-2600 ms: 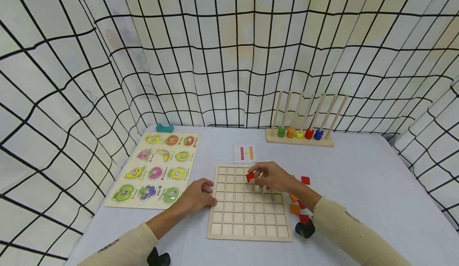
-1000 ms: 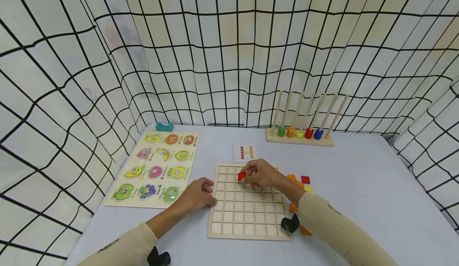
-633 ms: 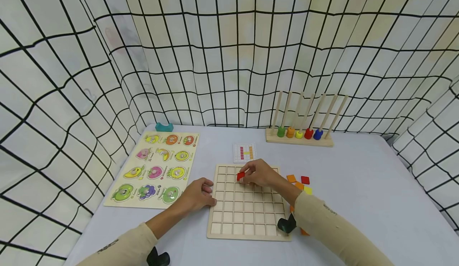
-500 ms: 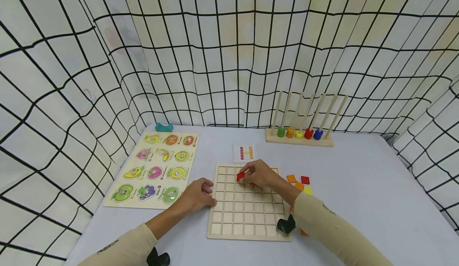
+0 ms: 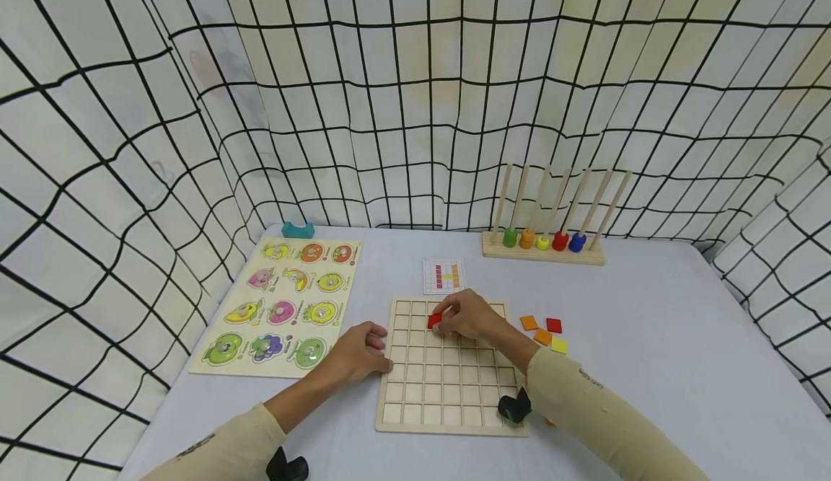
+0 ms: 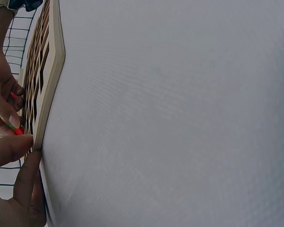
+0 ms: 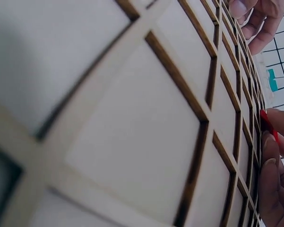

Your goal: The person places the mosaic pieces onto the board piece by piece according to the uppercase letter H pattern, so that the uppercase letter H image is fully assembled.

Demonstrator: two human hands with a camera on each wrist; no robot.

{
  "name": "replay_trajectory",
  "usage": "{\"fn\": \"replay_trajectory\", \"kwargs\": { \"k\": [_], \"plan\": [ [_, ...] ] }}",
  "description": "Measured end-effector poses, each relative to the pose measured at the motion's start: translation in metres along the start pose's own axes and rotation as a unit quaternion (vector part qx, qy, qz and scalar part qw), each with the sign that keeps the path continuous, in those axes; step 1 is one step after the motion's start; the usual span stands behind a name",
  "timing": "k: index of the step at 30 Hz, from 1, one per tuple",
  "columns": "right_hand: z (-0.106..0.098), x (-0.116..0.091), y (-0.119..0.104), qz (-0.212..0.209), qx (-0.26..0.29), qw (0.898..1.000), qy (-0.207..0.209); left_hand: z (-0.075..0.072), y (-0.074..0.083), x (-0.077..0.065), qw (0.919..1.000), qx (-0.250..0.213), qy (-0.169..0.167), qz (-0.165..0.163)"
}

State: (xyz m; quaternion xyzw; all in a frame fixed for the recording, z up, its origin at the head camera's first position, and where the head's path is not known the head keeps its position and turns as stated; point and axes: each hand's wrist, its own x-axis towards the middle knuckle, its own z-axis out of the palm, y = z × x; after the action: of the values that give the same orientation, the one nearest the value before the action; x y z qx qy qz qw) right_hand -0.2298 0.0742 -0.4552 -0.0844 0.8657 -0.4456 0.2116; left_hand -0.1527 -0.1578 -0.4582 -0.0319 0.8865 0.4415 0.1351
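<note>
1. Red tile in fingers: my right hand pinches a red tile between thumb and fingertips, at the far side of the wooden grid board.

2. The shift: the tile is farther left than moments ago, and in the last half second it barely moves. I take that as the carry giving way to fitting.

3. It appears over the third column from the left, second row from the far edge. The right-wrist view shows it slanted between my fingers, so I judge it not yet flat; whether an edge is inside the cell, I cannot tell.

4. Unmoved at left: my left hand rests with relaxed fingers touching the board's left edge, apparently steadying it, well apart from my right.

5. Right of the board, orange tiles, another red tile and a yellow tile lie loose; my right sleeve now covers nearer pieces seen earlier. A printed card lies just beyond the board.
</note>
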Motion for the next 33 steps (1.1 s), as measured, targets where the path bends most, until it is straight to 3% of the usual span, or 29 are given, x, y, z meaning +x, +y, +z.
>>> {"fn": "replay_trajectory", "kwargs": {
  "k": [33],
  "plan": [
    [0.0012,0.0019,-0.0018,-0.008,-0.070,0.997,0.020,-0.0003,0.0015,0.0002,1.0000,0.000,-0.001,-0.003]
  ]
}}
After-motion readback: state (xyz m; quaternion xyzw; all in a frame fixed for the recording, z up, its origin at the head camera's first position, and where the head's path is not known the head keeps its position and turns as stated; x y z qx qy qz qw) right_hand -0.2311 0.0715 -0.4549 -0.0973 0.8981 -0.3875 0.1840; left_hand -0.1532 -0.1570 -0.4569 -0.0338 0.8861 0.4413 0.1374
